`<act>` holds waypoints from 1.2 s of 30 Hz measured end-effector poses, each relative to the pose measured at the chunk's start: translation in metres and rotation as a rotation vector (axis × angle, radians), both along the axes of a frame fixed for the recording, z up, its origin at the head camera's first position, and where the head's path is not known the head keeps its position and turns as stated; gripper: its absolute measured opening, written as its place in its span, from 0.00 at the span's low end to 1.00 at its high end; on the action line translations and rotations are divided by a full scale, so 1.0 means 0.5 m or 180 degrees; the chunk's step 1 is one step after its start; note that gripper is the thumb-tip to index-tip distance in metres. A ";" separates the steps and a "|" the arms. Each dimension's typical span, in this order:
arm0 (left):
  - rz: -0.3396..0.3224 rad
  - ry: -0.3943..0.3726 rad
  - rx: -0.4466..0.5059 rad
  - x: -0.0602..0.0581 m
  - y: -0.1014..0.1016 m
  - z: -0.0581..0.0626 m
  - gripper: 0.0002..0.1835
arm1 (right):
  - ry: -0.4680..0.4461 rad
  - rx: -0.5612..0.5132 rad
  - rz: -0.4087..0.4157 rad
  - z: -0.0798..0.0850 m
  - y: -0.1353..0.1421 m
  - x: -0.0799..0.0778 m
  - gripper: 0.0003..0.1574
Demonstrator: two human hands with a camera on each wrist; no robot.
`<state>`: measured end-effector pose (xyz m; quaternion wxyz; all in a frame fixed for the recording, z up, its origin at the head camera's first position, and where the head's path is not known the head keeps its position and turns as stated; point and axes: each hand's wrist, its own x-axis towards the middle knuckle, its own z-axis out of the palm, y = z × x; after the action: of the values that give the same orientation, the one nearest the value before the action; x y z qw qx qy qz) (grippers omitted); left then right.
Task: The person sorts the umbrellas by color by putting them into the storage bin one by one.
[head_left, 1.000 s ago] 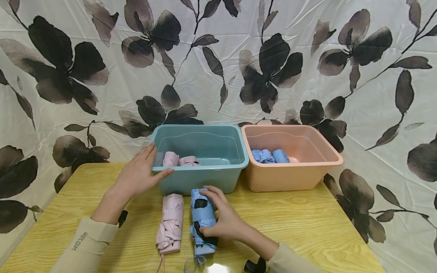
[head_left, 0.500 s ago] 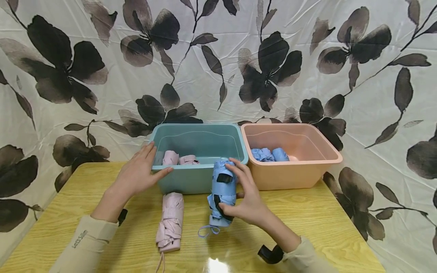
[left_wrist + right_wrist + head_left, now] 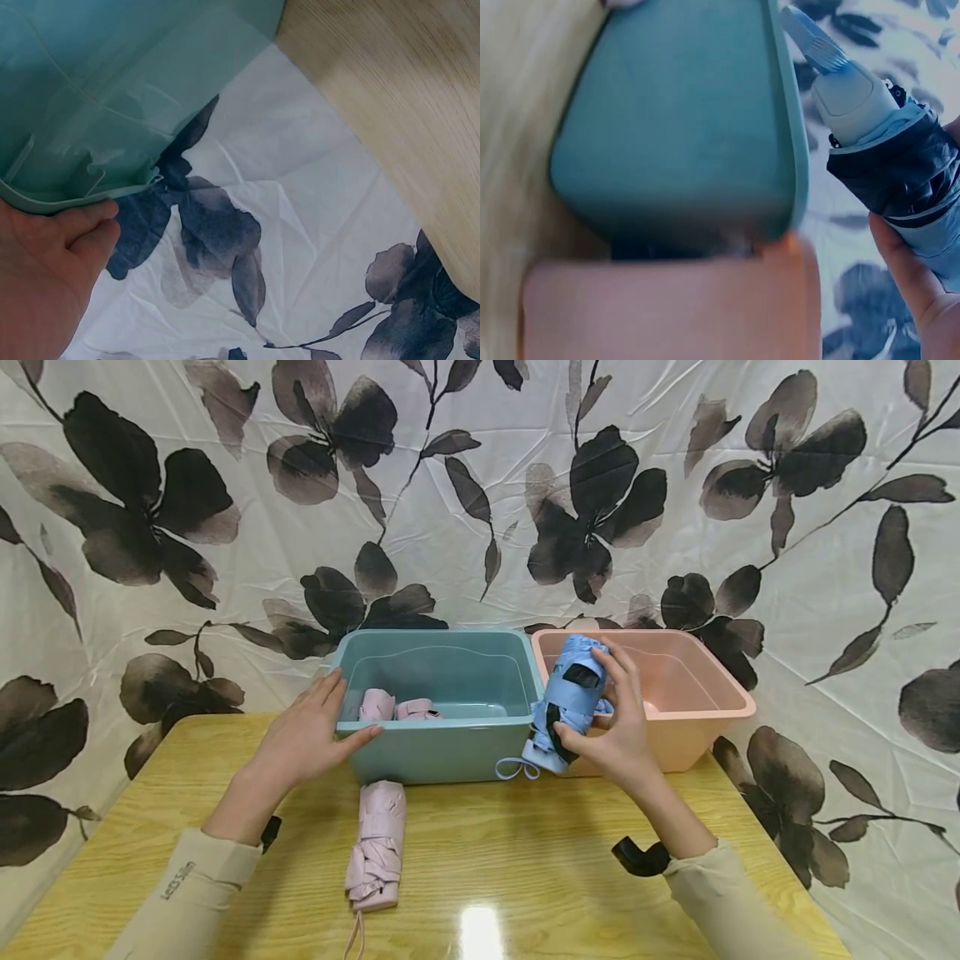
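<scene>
My right hand (image 3: 626, 727) grips a folded blue umbrella (image 3: 573, 689), tilted, in front of the peach bin (image 3: 645, 743). Its handle end and wrist loop point down and left in the head view. The right wrist view shows the umbrella's pale handle (image 3: 855, 105) and dark underside. My left hand (image 3: 300, 739) rests with extended fingers on the left front corner of the teal bin (image 3: 442, 752); in the left wrist view its fingers (image 3: 90, 225) lie along the rim. A folded pink umbrella (image 3: 377, 847) lies on the table before the teal bin.
Two pink folded umbrellas (image 3: 377, 705) lie inside the teal bin. Blue umbrellas (image 3: 602, 708) in the peach bin are mostly hidden behind the held one. The bins stand side by side on the wooden table (image 3: 480, 860), before a floral cloth (image 3: 465, 502).
My right hand has lifted the blue umbrella off the table beside the pink one and carried it up and right to the peach bin. The left hand has stayed put.
</scene>
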<state>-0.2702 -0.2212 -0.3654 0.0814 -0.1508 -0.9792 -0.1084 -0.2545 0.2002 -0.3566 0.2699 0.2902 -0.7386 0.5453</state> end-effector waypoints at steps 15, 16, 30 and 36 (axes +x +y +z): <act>-0.0007 0.0064 0.0006 0.001 -0.002 0.000 0.59 | -0.0090 0.0572 -0.0865 0.081 0.149 -0.112 0.63; -0.0006 0.0063 0.0004 0.001 -0.002 0.000 0.59 | -0.0123 0.0651 -0.0917 0.086 0.161 -0.120 0.63; -0.0048 0.0095 0.0041 0.000 0.001 -0.008 0.57 | -0.1634 0.1834 -0.0777 0.102 0.306 -0.230 0.64; -0.0039 0.0080 0.0018 0.005 -0.002 -0.003 0.56 | -0.2218 0.2290 -0.0589 0.088 0.321 -0.273 0.62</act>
<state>-0.2679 -0.2222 -0.3668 0.0934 -0.1579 -0.9769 -0.1098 -0.3912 0.3605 -0.3127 -0.0625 0.0990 -0.9484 0.2946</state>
